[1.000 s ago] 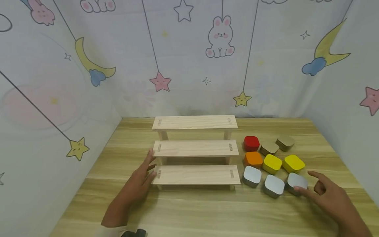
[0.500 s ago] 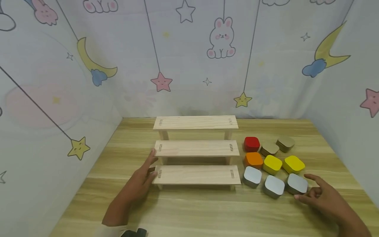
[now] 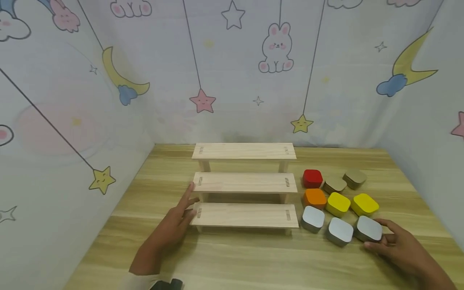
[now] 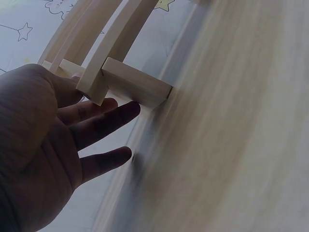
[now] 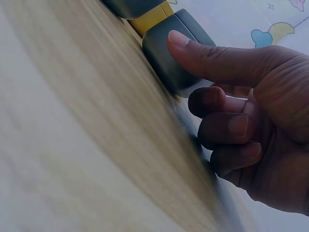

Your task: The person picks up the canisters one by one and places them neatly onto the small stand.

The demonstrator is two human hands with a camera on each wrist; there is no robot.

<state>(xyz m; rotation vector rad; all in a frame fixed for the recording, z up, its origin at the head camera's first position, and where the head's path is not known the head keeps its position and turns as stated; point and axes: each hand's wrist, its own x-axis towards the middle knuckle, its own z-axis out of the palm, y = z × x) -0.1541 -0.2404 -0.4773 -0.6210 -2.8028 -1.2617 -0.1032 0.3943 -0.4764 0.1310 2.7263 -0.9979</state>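
Low on the right in the head view, my right hand [image 3: 404,247] pinches a grey rounded block [image 3: 369,228] between thumb and index finger. The right wrist view has the thumb [image 5: 193,53] flat on the block's side [image 5: 161,60], with the other fingers curled below it. A three-step wooden shelf [image 3: 246,215] stands mid-table. At its left end rests my left hand [image 3: 170,227], fingers loosely extended. The left wrist view shows the thumb partly behind the end of a board [image 4: 94,84], and fingers beside a support [image 4: 135,79].
Two more light-grey blocks [image 3: 313,218] stand left of the held one. Behind are two yellow blocks [image 3: 338,204], an orange block [image 3: 314,198], a red block [image 3: 312,178] and two tan blocks [image 3: 354,178]. A patterned fabric wall [image 3: 239,80] encloses the table [image 3: 253,262].
My right thumb and index finger have come in from beside the rightmost grey block and taken hold of it. The left hand stays at the shelf. The head view has shifted slightly.
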